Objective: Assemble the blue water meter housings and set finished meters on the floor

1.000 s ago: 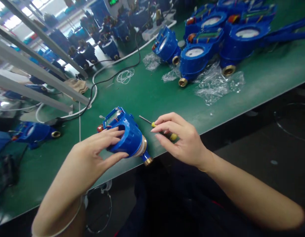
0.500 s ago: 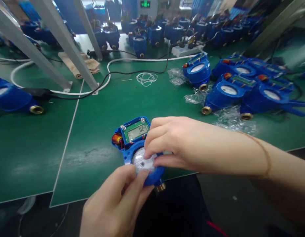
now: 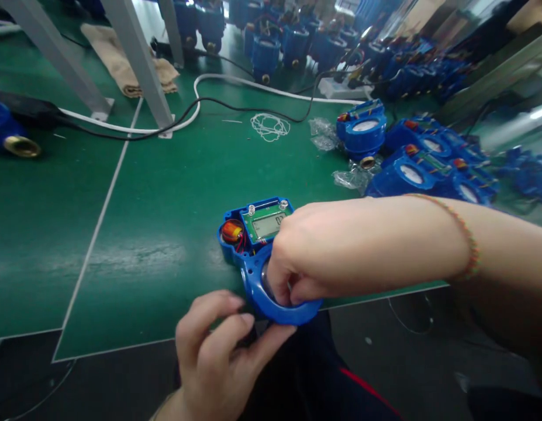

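Observation:
A blue water meter lies near the front edge of the green bench, its round dial recess towards me. Its upper housing is uncovered, showing a circuit board with a small LCD screen and an orange-wrapped battery. My right hand reaches down over the dial, fingers bent together with the tips inside the ring; whatever they grip is hidden. Below, my left hand has its fingers loosely curved and apart, off the meter. Its thumb rests against the ring's lower edge.
Several blue meters stand at the right among crumpled clear plastic. White and black cables cross behind, near a tangle of white thread. Grey metal legs and a beige cloth are at the upper left.
My left fingers have come off the dial and spread, leaving the thumb at the ring. My right fingers have pushed deeper into the recess. The view has tilted, and the meter appears further right.

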Demonstrator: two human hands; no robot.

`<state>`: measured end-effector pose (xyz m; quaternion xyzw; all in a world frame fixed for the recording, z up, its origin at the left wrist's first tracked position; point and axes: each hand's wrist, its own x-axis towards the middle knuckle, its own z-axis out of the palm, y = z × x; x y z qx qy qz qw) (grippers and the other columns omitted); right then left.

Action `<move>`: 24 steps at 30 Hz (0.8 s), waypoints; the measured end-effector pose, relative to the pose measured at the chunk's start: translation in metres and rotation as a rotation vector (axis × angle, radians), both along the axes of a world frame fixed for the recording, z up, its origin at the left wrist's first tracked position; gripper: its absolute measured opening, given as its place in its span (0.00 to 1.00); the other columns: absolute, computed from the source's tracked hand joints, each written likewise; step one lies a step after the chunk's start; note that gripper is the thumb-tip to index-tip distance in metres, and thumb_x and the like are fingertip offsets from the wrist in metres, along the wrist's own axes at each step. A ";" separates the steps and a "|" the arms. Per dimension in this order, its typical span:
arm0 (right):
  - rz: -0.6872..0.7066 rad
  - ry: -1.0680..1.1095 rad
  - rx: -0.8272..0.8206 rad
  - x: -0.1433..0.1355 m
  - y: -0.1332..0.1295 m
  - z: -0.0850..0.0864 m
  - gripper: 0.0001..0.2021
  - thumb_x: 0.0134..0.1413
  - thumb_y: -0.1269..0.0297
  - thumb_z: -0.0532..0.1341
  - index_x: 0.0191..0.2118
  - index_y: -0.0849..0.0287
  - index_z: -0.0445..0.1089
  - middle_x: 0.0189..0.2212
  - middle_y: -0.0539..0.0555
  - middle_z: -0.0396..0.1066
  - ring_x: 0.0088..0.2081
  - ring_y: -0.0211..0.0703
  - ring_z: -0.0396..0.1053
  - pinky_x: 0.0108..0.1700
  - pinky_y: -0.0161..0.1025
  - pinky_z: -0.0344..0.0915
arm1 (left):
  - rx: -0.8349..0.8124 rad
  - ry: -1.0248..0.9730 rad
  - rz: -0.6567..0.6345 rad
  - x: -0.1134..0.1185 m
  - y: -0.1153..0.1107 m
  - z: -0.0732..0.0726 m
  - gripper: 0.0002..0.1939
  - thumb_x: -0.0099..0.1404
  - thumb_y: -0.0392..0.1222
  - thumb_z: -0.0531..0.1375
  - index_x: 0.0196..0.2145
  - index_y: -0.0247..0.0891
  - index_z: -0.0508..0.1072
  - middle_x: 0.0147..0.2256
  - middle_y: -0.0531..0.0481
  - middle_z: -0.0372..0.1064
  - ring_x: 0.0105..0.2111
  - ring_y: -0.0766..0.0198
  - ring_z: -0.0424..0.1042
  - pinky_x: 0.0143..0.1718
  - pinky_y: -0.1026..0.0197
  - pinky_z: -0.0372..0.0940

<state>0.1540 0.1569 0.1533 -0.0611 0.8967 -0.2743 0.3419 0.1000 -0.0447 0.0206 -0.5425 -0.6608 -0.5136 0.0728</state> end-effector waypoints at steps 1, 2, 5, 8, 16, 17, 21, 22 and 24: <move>0.004 -0.004 -0.013 0.002 0.001 0.000 0.10 0.55 0.78 0.64 0.29 0.58 0.79 0.23 0.44 0.74 0.24 0.31 0.62 0.30 0.33 0.57 | 0.014 -0.044 0.039 0.005 0.002 -0.009 0.28 0.49 0.41 0.76 0.42 0.40 0.66 0.45 0.50 0.62 0.43 0.61 0.72 0.44 0.58 0.74; -0.002 -0.001 -0.036 0.003 0.001 0.001 0.11 0.55 0.79 0.64 0.28 0.58 0.78 0.23 0.44 0.73 0.23 0.31 0.62 0.29 0.33 0.57 | 0.015 -0.077 0.059 0.010 0.004 -0.017 0.34 0.47 0.45 0.76 0.47 0.42 0.64 0.50 0.47 0.60 0.49 0.55 0.70 0.48 0.51 0.73; -0.063 0.103 -0.114 0.007 -0.002 0.001 0.14 0.57 0.81 0.61 0.27 0.57 0.78 0.22 0.43 0.74 0.23 0.31 0.64 0.30 0.32 0.59 | -0.032 -0.099 0.068 0.027 0.012 -0.035 0.53 0.48 0.54 0.75 0.63 0.44 0.51 0.61 0.36 0.49 0.62 0.42 0.58 0.56 0.38 0.66; -0.111 0.243 -0.114 0.015 -0.007 -0.001 0.14 0.59 0.80 0.60 0.29 0.56 0.78 0.25 0.45 0.76 0.25 0.33 0.69 0.32 0.32 0.63 | -0.030 -0.153 0.134 0.037 0.020 -0.038 0.56 0.50 0.51 0.75 0.66 0.42 0.47 0.63 0.32 0.49 0.63 0.41 0.56 0.58 0.35 0.63; -0.446 0.530 0.054 0.054 0.020 0.003 0.07 0.60 0.64 0.64 0.42 0.54 0.79 0.39 0.51 0.79 0.37 0.39 0.75 0.38 0.34 0.70 | 0.050 -0.180 0.099 0.035 0.020 -0.030 0.34 0.51 0.32 0.73 0.51 0.44 0.62 0.51 0.44 0.53 0.57 0.48 0.63 0.55 0.43 0.68; -0.428 0.518 0.067 0.056 0.023 0.003 0.06 0.60 0.63 0.64 0.40 0.53 0.79 0.38 0.51 0.79 0.36 0.39 0.75 0.37 0.35 0.69 | 0.057 -0.172 0.098 0.035 0.020 -0.030 0.32 0.51 0.31 0.73 0.49 0.44 0.63 0.50 0.45 0.52 0.56 0.49 0.64 0.53 0.45 0.70; -0.256 0.416 0.044 0.048 0.020 -0.003 0.04 0.60 0.65 0.65 0.37 0.52 0.79 0.33 0.49 0.78 0.33 0.37 0.74 0.35 0.34 0.67 | 0.063 -0.145 0.075 0.037 0.020 -0.031 0.25 0.51 0.26 0.71 0.41 0.44 0.65 0.46 0.48 0.51 0.55 0.51 0.63 0.49 0.49 0.71; -0.218 0.390 0.043 0.044 0.018 -0.006 0.04 0.59 0.65 0.66 0.36 0.51 0.79 0.31 0.47 0.77 0.32 0.36 0.73 0.34 0.33 0.66 | 0.065 -0.140 0.071 0.037 0.021 -0.031 0.25 0.51 0.24 0.70 0.40 0.44 0.66 0.45 0.48 0.51 0.54 0.51 0.62 0.49 0.49 0.72; -0.166 0.349 0.047 0.034 0.014 -0.010 0.04 0.58 0.65 0.66 0.33 0.50 0.79 0.26 0.46 0.76 0.28 0.35 0.72 0.30 0.33 0.64 | 0.076 -0.149 0.072 0.038 0.021 -0.031 0.26 0.50 0.21 0.69 0.39 0.45 0.66 0.44 0.49 0.51 0.54 0.51 0.63 0.47 0.50 0.72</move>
